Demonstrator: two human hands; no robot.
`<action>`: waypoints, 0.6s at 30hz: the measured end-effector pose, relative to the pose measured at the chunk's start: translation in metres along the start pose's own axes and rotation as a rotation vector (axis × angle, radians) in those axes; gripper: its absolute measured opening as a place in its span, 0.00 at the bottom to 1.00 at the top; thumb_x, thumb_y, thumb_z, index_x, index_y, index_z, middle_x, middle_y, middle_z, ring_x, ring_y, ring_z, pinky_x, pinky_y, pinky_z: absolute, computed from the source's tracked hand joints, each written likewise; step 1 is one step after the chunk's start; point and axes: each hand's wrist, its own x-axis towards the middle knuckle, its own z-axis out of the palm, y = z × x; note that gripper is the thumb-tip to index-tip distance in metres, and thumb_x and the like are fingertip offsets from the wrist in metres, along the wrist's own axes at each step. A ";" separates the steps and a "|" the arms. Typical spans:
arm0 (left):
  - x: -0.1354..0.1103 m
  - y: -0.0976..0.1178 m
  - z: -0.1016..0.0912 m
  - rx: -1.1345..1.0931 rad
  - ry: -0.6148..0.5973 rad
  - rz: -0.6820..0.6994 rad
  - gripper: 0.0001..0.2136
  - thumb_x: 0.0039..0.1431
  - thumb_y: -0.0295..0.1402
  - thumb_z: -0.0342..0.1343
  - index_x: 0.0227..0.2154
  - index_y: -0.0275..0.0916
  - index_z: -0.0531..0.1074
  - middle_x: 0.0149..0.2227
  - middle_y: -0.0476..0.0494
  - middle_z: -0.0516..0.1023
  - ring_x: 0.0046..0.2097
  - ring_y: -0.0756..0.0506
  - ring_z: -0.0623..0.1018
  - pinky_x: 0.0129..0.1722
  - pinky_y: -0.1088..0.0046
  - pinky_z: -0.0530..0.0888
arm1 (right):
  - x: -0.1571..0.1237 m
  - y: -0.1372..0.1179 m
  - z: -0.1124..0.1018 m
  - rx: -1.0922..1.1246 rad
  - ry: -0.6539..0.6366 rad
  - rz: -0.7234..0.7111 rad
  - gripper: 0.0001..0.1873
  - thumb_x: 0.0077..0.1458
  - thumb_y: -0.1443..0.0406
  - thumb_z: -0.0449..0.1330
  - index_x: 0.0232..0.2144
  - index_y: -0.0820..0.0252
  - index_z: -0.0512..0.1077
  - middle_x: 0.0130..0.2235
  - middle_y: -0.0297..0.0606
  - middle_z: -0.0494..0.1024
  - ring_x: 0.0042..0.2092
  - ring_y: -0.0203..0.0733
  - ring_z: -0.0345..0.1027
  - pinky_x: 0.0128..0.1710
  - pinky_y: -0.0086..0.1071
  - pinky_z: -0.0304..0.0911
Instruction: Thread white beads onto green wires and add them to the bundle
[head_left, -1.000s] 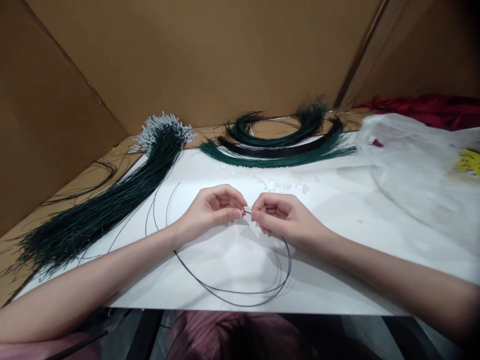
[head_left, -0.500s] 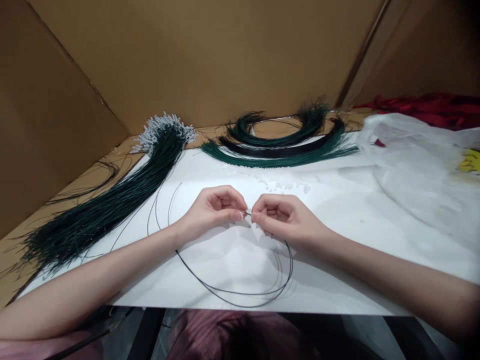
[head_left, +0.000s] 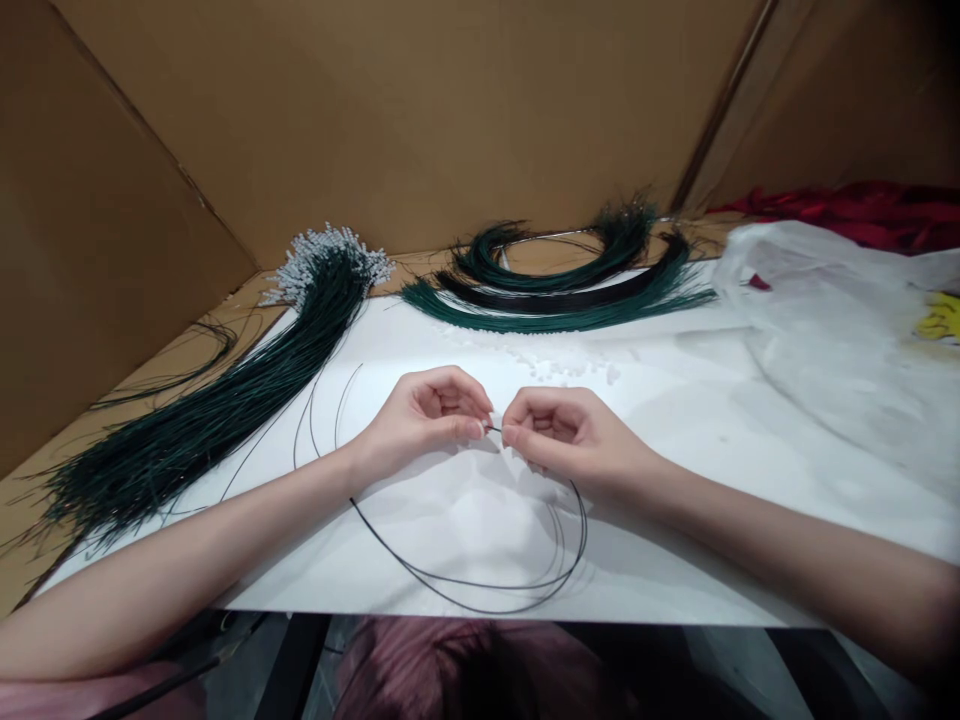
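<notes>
A thin dark wire hangs in a loose loop below my hands, over the white table top. My left hand is closed, thumb and forefinger pinching at the wire, with a small whitish bit at the fingertips that is too small to make out. My right hand pinches the same wire just to the right, and a short dark length shows between the two pinches. Small white beads lie scattered on the table beyond my hands.
At the left lies a thick bundle of dark green wires with white beaded tips. Curved bundles of green and black wires rest at the back. A clear plastic bag and red fabric sit right. Cardboard walls stand behind.
Almost nothing differs. Both hands keep their pinch on the wire, with only a very slight shift of the fingers.
</notes>
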 end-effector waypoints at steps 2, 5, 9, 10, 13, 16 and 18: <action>0.000 0.000 0.000 0.007 0.004 -0.002 0.10 0.49 0.27 0.69 0.34 0.35 0.76 0.32 0.45 0.81 0.33 0.50 0.79 0.32 0.77 0.74 | 0.000 -0.001 0.000 -0.004 0.000 -0.003 0.04 0.50 0.69 0.60 0.25 0.62 0.69 0.22 0.29 0.65 0.24 0.30 0.58 0.24 0.26 0.52; 0.000 0.000 0.000 0.012 0.006 -0.003 0.10 0.48 0.27 0.69 0.34 0.35 0.76 0.32 0.45 0.81 0.32 0.51 0.79 0.32 0.77 0.74 | 0.000 0.000 0.001 -0.001 -0.001 -0.008 0.04 0.50 0.68 0.60 0.25 0.63 0.69 0.22 0.29 0.65 0.24 0.30 0.58 0.24 0.26 0.52; 0.000 0.001 0.000 0.012 0.002 0.002 0.10 0.48 0.27 0.69 0.34 0.35 0.76 0.32 0.45 0.81 0.33 0.50 0.79 0.32 0.78 0.74 | 0.000 0.000 0.001 -0.003 -0.008 -0.018 0.04 0.51 0.68 0.60 0.25 0.63 0.69 0.21 0.28 0.65 0.24 0.30 0.58 0.24 0.26 0.51; 0.000 0.000 0.000 0.009 0.000 0.005 0.10 0.48 0.26 0.69 0.34 0.35 0.76 0.32 0.45 0.81 0.33 0.51 0.80 0.32 0.78 0.74 | 0.001 0.000 0.000 -0.003 -0.007 -0.020 0.04 0.51 0.68 0.60 0.25 0.63 0.69 0.22 0.28 0.65 0.24 0.30 0.58 0.24 0.26 0.51; 0.001 0.000 0.000 -0.006 -0.011 0.011 0.09 0.49 0.25 0.68 0.34 0.36 0.77 0.32 0.46 0.81 0.32 0.52 0.79 0.32 0.79 0.74 | 0.001 0.000 0.000 -0.001 -0.002 -0.017 0.04 0.51 0.68 0.60 0.25 0.63 0.69 0.22 0.29 0.65 0.24 0.30 0.58 0.24 0.26 0.51; 0.000 0.000 0.000 -0.008 -0.009 0.003 0.09 0.49 0.26 0.68 0.34 0.35 0.76 0.32 0.46 0.81 0.32 0.51 0.79 0.32 0.79 0.74 | 0.000 0.000 0.000 -0.002 0.001 -0.008 0.04 0.50 0.68 0.61 0.25 0.62 0.69 0.21 0.29 0.65 0.24 0.30 0.58 0.24 0.26 0.52; 0.000 0.000 0.000 -0.002 0.000 -0.005 0.10 0.49 0.26 0.69 0.34 0.35 0.76 0.32 0.45 0.81 0.32 0.51 0.79 0.32 0.78 0.74 | 0.000 -0.001 0.000 0.002 0.000 -0.002 0.05 0.50 0.68 0.61 0.25 0.62 0.69 0.21 0.29 0.65 0.24 0.30 0.58 0.24 0.26 0.52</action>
